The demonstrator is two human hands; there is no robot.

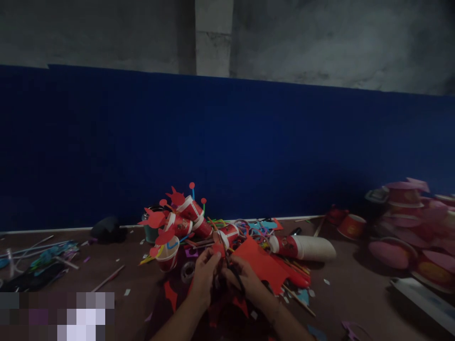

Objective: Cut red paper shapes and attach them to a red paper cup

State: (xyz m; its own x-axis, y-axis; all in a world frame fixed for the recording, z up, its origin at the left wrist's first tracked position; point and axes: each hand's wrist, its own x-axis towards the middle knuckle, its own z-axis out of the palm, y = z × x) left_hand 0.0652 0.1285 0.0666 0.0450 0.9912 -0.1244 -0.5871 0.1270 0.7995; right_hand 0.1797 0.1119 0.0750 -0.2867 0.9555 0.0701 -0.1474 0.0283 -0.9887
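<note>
My left hand [205, 274] is closed on a small piece of red paper [218, 248] in front of me. Beside it, my right hand [246, 276] grips scissors with dark handles [235, 272], the blades pointing up at the red piece. A large sheet of red paper [261, 260] with a ragged edge lies just past my right hand. Behind my left hand is a pile of red and white paper cups [191, 208] with red cutouts and straws. One cup [167, 258] stands upright, and a roll of tape [187, 271] lies near my left wrist.
A long stack of white paper cups [318, 248] lies on its side to the right. Pink and red bowls [405, 194] are piled at far right. Straws and scraps [53, 253] litter the left side. A blue panel [227, 142] stands along the table's back edge.
</note>
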